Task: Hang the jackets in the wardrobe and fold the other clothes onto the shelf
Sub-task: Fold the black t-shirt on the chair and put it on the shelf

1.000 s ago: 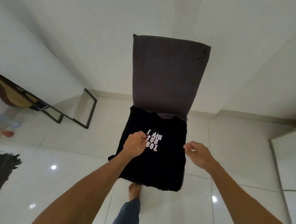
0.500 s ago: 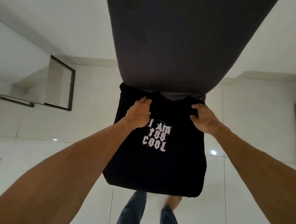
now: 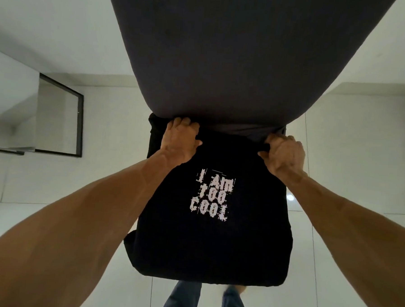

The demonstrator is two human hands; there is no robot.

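Observation:
A black T-shirt point(image 3: 206, 242) with the white print "I AM TOO COOL" lies spread flat on the seat of a chair, print upward. My left hand point(image 3: 180, 141) grips its far left edge near the collar, fingers curled into the cloth. At the far right edge my right hand point(image 3: 283, 155) holds a bunched fold of the shirt in a fist. Both hands sit right below the chair's dark grey padded backrest point(image 3: 237, 56), which fills the upper middle of the head view.
The chair stands on a glossy white tiled floor point(image 3: 350, 184), close to a white wall. A black metal frame with a glass pane point(image 3: 60, 120) stands at the left. My legs in blue jeans point(image 3: 182, 300) show below the seat's front edge.
I have leaned in, so the chair looms larger. Both hands moved from mid-shirt to its far edge by the backrest, and now grip the cloth there.

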